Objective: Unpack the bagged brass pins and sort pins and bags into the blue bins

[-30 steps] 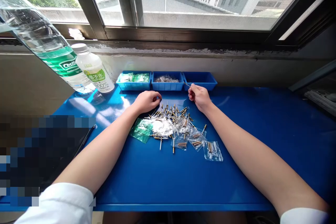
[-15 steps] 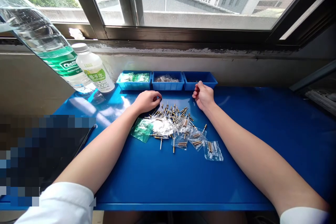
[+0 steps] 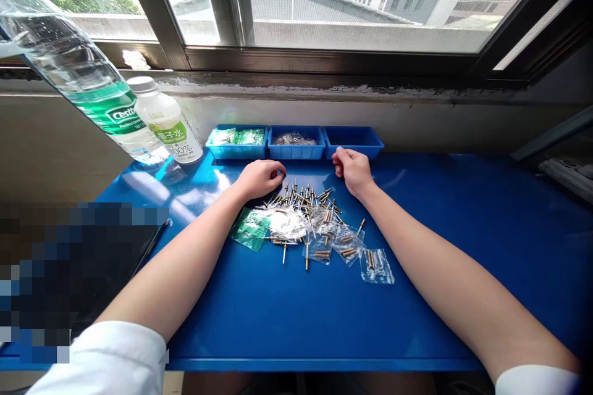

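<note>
My left hand (image 3: 262, 178) rests on the blue table, its fingers curled inward at the left edge of a pile of blind rivets (image 3: 301, 196). What lies under those fingers is hidden. In front of the right blue bin (image 3: 354, 136), my right hand (image 3: 353, 170) hangs with its fingers closed, fingertips overlapping the bin's front wall. Anything between them is too small or hidden to make out. Clear plastic bags (image 3: 347, 244) with copper-coloured pieces lie on the near side of the pile. A green-tinted bag (image 3: 251, 228) lies at its left.
The left bin (image 3: 237, 151) holds green-and-white packets, and the middle bin (image 3: 296, 152) small shiny metal parts. A white-capped bottle (image 3: 169, 126) and a large water bottle (image 3: 88, 74) stand at the left. The window ledge (image 3: 296, 83) runs behind.
My right hand has drawn slightly left and down from over the right bin. A small dark thing at its fingertips earlier no longer shows. My left hand has stayed put.
</note>
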Demonstrator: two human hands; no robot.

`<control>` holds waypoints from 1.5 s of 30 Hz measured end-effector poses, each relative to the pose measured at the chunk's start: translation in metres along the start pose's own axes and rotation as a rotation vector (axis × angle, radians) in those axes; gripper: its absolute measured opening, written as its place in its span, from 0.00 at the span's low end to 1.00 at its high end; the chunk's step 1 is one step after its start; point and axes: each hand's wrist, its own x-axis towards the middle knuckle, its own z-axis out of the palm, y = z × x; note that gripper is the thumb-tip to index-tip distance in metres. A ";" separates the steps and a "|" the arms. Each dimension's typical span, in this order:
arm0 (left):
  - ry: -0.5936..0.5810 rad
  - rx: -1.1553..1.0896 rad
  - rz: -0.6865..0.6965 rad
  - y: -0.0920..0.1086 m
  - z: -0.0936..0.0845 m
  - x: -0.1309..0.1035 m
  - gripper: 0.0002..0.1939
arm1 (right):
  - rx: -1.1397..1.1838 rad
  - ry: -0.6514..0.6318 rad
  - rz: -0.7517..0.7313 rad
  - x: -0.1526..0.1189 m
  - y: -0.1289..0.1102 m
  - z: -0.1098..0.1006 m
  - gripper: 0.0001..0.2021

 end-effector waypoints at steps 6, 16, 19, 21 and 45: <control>0.006 -0.002 0.004 -0.001 0.001 0.000 0.15 | -0.564 -0.557 -0.337 -0.019 -0.005 0.003 0.10; 0.003 0.005 -0.007 0.001 0.000 0.000 0.15 | -0.775 -0.710 -0.403 -0.015 -0.006 -0.002 0.12; 0.004 0.007 -0.004 0.001 0.000 0.000 0.15 | -0.767 -0.701 -0.397 -0.016 -0.007 -0.001 0.11; 0.005 0.006 -0.003 0.000 0.000 0.000 0.15 | -0.750 -0.694 -0.388 -0.016 -0.007 -0.001 0.10; -0.004 0.008 -0.001 0.000 0.000 0.000 0.15 | 0.053 -0.234 -0.047 -0.004 -0.001 -0.003 0.18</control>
